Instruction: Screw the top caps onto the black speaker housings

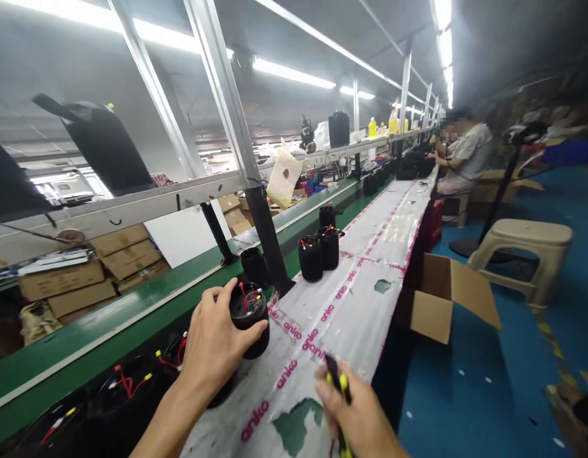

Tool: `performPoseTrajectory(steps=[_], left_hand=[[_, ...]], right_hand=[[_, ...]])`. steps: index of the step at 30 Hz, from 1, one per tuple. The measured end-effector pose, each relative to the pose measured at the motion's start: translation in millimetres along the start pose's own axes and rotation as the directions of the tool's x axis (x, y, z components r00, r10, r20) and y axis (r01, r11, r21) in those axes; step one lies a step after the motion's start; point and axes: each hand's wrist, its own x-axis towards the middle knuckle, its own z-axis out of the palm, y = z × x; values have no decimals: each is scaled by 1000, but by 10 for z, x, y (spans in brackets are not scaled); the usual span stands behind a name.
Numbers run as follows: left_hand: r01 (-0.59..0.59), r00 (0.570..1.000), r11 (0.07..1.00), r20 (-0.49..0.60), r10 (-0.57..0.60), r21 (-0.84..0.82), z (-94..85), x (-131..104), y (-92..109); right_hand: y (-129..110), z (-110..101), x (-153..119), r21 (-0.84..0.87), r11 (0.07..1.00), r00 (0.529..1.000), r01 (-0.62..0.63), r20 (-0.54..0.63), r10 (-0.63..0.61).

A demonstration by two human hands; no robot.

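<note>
My left hand [210,337] is wrapped round a black fabric-covered cylinder [256,318], which looks like a speaker body. Its top is open, and red wires with small white and yellow connectors stick out of it. In my right hand [363,413] is a black-and-yellow hand tool [342,385], held upright and partly hidden by the fingers; its exact kind is unclear. The tool is apart from the cylinder, to its right. Several similar black bodies with red wires [126,381] stand by my left forearm.
Wrapping printed "anko" [287,374] covers the bench, torn in places. More black cylinders [310,257] stand farther along, beside a metal post [265,242]. A green conveyor belt [198,280] runs on the left. On the right are an open carton [432,312], a stool [525,238] and a seated person [468,149].
</note>
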Motion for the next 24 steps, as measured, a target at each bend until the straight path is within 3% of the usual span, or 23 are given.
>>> performPoseTrajectory(steps=[2,3,6,8,11,14,18,24], left_hand=[[-43,999,988,-27,47,147,154,78,-88],[-70,996,976,-30,78,207,213,83,-131],[-115,992,947,-9,123,299,307,17,-225],[-89,996,929,7,93,359,308,-39,-247],[-25,996,894,85,-15,447,263,-80,-246],[-7,986,895,150,-67,445,235,-83,-254],[-38,987,908,158,-31,416,255,-94,-291],[-32,991,937,135,-17,349,188,-123,-235]], right_hand=[[-287,-268,392,-211,960,978,183,-64,-200],[-425,-361,606,-398,880,954,259,-37,-297],[-759,-371,1265,-546,746,910,380,76,-408],[-910,-157,1681,-606,653,872,455,156,-463],[-1054,332,2214,-681,511,829,525,274,-487],[-1101,775,2588,-764,414,839,495,297,-456],[-1049,1030,2764,-862,315,883,398,266,-388],[-1034,859,2401,-879,229,862,419,304,-406]])
